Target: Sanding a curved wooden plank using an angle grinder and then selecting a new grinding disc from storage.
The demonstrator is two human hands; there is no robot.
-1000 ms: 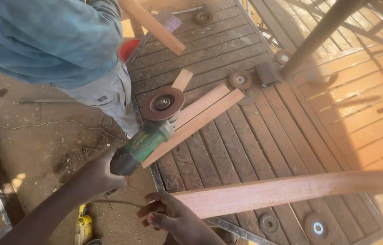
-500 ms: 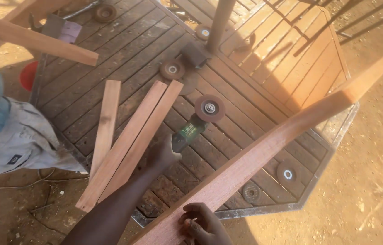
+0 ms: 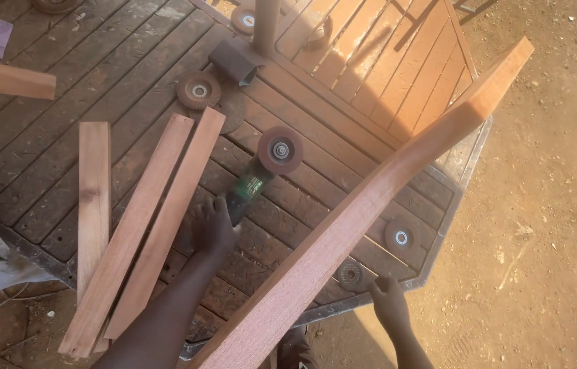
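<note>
One green-bodied angle grinder [image 3: 256,183] with rusty-brown disc, left hand [image 3: 215,225] fingers clamped on it; right hand [image 3: 389,301] fingers curled, three loose reddish wooden slats [image 3: 139,225] on the table [image 3: 43,150].

I see through one head-worn camera, looking steeply down from close above the dark slatted wooden worktop [image 3: 63,102], my forearms entering from the bottom edge, bare reddish ground to the right.
</note>
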